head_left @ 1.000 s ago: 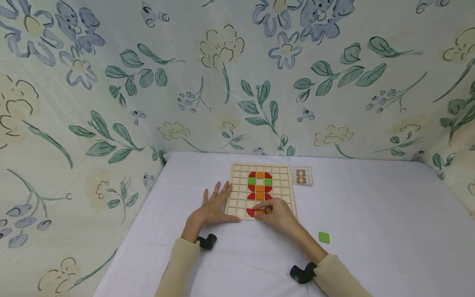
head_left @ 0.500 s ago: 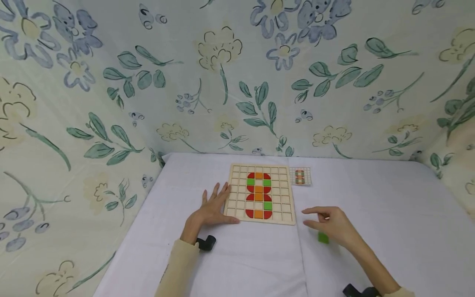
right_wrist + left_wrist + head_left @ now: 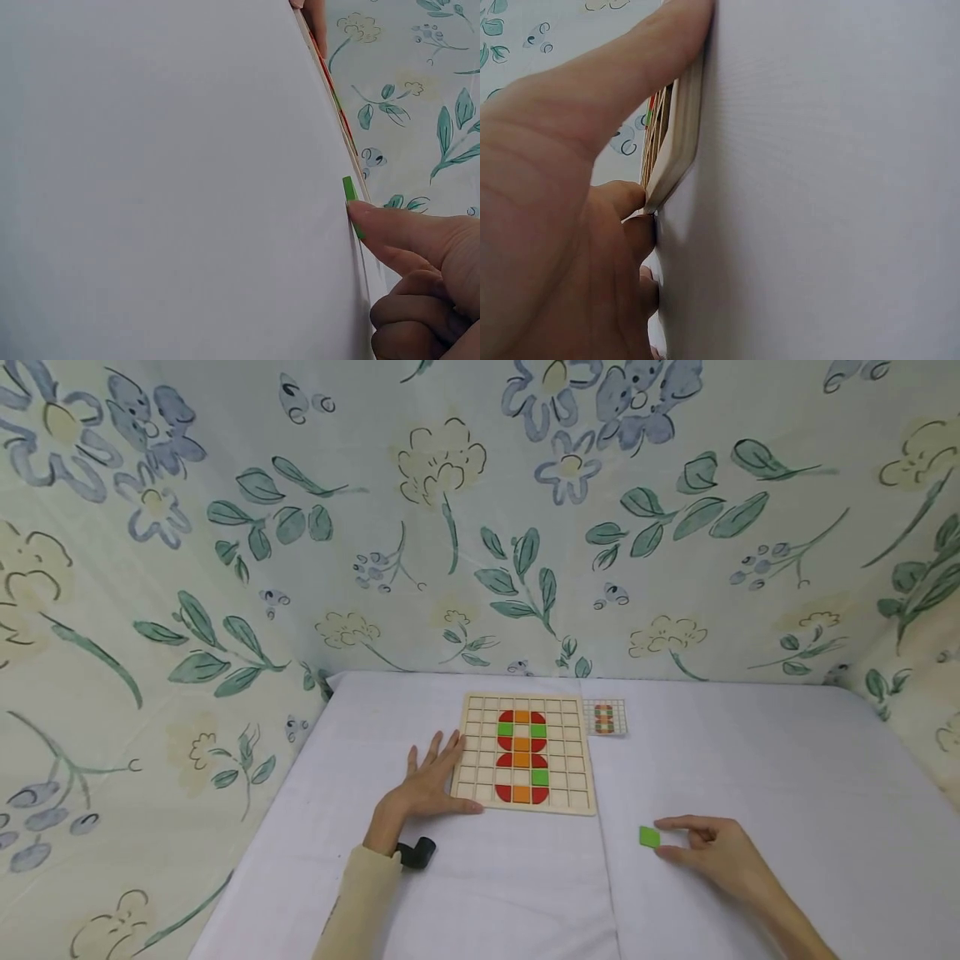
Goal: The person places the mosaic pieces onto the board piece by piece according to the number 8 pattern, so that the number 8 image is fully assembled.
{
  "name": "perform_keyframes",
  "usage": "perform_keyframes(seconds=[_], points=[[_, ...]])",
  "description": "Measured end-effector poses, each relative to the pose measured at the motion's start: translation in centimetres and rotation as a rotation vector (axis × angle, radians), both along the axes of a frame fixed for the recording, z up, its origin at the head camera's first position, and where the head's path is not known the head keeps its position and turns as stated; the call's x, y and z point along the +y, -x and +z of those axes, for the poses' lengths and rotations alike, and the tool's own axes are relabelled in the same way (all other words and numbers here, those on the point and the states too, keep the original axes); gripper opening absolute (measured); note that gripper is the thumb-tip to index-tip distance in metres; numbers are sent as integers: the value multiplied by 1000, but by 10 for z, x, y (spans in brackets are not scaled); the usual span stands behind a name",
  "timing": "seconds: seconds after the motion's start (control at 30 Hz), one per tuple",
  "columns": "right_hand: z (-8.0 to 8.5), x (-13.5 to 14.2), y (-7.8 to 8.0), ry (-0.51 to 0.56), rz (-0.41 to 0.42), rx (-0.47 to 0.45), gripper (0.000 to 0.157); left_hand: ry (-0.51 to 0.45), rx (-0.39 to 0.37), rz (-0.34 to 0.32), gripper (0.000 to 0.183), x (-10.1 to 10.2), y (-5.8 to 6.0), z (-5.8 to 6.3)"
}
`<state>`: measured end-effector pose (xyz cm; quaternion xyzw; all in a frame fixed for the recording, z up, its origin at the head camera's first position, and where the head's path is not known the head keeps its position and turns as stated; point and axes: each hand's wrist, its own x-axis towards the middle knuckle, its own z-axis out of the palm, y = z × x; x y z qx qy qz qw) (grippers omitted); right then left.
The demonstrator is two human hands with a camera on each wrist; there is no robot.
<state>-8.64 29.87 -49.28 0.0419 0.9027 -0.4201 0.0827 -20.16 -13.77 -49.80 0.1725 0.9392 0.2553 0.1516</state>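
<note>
A square wooden grid board [image 3: 480, 781] lies on the white cloth, with red, orange and green tiles set in a figure-like pattern. My left hand [image 3: 425, 787] rests spread at the board's front left corner, fingertips at its left edge and thumb along its front edge; the left wrist view shows the thumb [image 3: 630, 67] against the board's side [image 3: 679, 142]. To the right of the board, my right hand [image 3: 720, 852] pinches a loose green square tile [image 3: 649, 837] between thumb and index finger. In the right wrist view the thumb overlaps the green tile [image 3: 348, 187].
A small pattern card [image 3: 605, 717] with a matching coloured design lies against the board's upper right edge. White cloth [image 3: 750, 752] covers the table. Floral fabric [image 3: 450, 527] hangs behind and to the sides. A black wrist device [image 3: 417, 852] sits at the left wrist.
My right hand has left the board's lower pattern, where a green tile now shows uncovered, and moved right and down to the loose green tile. The left hand has stayed in place.
</note>
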Motion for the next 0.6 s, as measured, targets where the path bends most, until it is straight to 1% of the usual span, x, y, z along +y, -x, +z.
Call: perform_keyframes(seconds=[0.1,0.3,0.47,0.6], points=[[-1,-5,4,3,-6,4,43,4,-1,0,123,0,0,0],[-1,-14,12,-1,-45,-38,50,1,-2,3,123,1,0,2],[1,-15,12,-13,-69,-59,48,8,-3,8,123,2,0,3],[2,-15,12,-21,-57,-39,44,15,-2,13,123,1,0,2]])
